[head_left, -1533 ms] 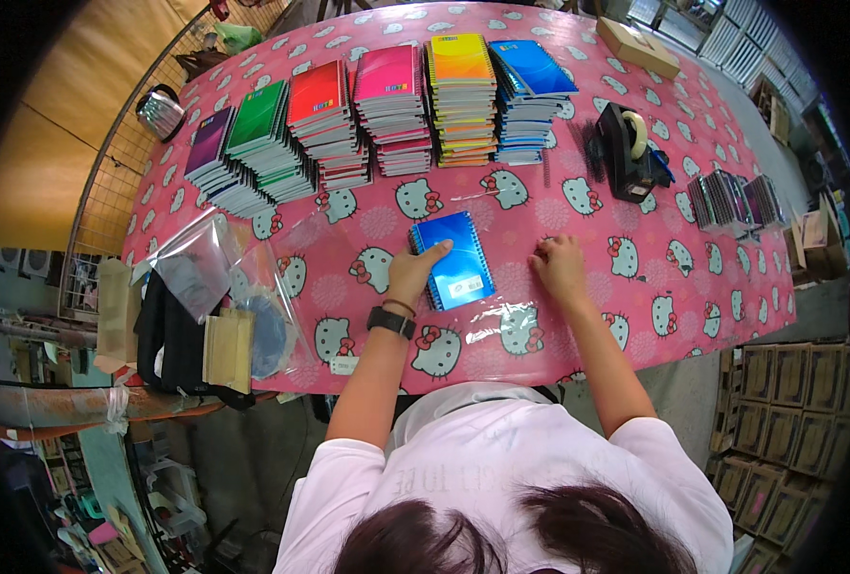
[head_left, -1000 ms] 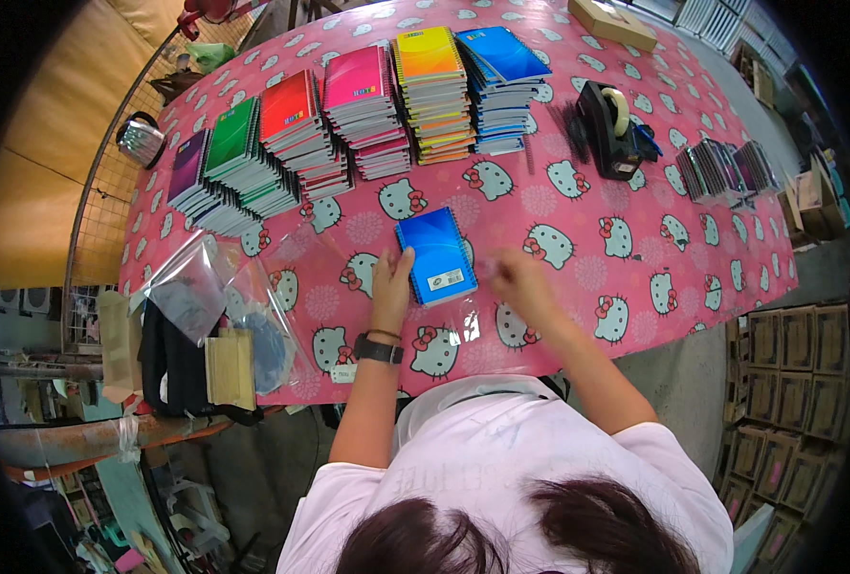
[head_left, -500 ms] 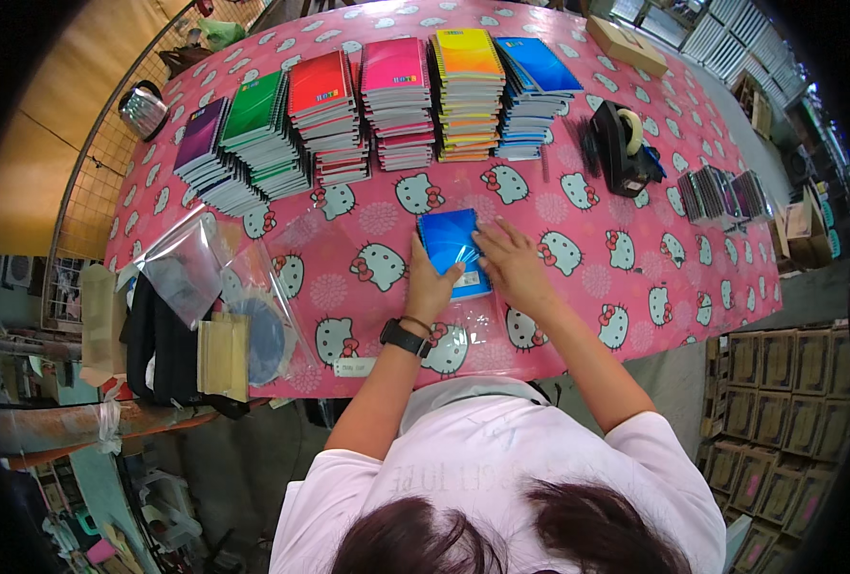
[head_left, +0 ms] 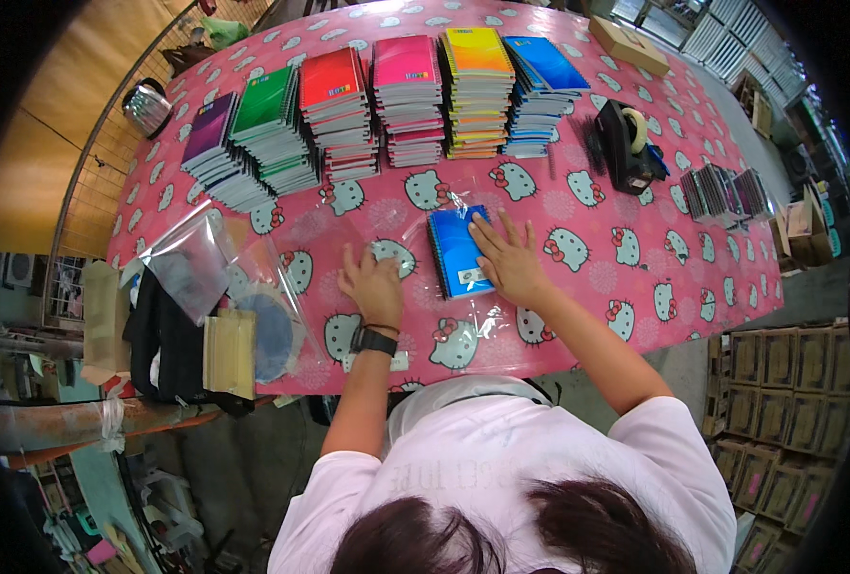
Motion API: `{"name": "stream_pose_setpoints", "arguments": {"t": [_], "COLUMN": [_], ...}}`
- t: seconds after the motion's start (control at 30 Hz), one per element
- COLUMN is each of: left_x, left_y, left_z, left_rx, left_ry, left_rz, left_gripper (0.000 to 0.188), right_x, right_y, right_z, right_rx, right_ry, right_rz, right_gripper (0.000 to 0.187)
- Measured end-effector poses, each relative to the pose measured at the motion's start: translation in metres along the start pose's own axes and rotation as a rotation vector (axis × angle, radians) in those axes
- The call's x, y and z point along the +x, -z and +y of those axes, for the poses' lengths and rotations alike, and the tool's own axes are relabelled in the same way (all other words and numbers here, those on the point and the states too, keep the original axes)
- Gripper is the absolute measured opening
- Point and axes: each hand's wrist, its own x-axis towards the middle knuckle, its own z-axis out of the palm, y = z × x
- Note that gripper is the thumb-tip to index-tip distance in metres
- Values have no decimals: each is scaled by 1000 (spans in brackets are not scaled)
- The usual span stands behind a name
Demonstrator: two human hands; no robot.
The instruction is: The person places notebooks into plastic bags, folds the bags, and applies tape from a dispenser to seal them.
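Observation:
A small blue spiral notebook [head_left: 451, 251] with a white label near its lower edge lies on a clear plastic sheet [head_left: 487, 330]. My right hand [head_left: 513, 260] rests on the notebook's right side, fingers stretched out and spread. To the left of the notebook, apart from it, my left hand [head_left: 374, 290] is over the table with its fingers spread and slightly bent. Nothing shows in its grasp. Glare on the plastic makes its exact edges hard to follow.
Stacks of spiral notebooks in purple [head_left: 207, 134], green [head_left: 264, 100], red [head_left: 331, 77], pink [head_left: 406, 62], yellow [head_left: 477, 53] and blue [head_left: 547, 65] line the far side. A tape dispenser [head_left: 621, 158] and bundled packs [head_left: 721, 194] stand right; clear plastic sleeves [head_left: 192, 263] lie left.
My left hand has let go of the notebook and moved left, its fingers spreading. The right hand now lies further over the notebook's cover. The whole view has shifted slightly.

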Motion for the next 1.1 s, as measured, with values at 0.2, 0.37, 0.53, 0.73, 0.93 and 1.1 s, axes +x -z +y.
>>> {"name": "stream_pose_setpoints", "arguments": {"t": [0.2, 0.37, 0.53, 0.73, 0.93, 1.1], "left_x": [6, -9, -8, -6, 34, 44], "left_y": [22, 21, 26, 70, -9, -20], "left_z": [-5, 31, 87, 73, 41, 31], "left_rx": [-1093, -1189, -585, -986, -640, -646], "left_ry": [612, 377, -263, 220, -422, -296], "left_rz": [-436, -454, -284, -718, -143, -115], "left_gripper": [46, 49, 41, 26, 39, 47], "right_x": [3, 34, 49, 51, 56, 53], "right_y": [20, 25, 47, 26, 28, 27], "right_z": [-15, -4, -19, -3, -5, 2], "right_rx": [-5, 390, 828, 642, 701, 760], "right_ry": [-60, 108, -286, -287, -210, -202], "right_rz": [88, -162, -172, -137, -111, -84], "right_gripper": [57, 21, 24, 30, 26, 28]}}
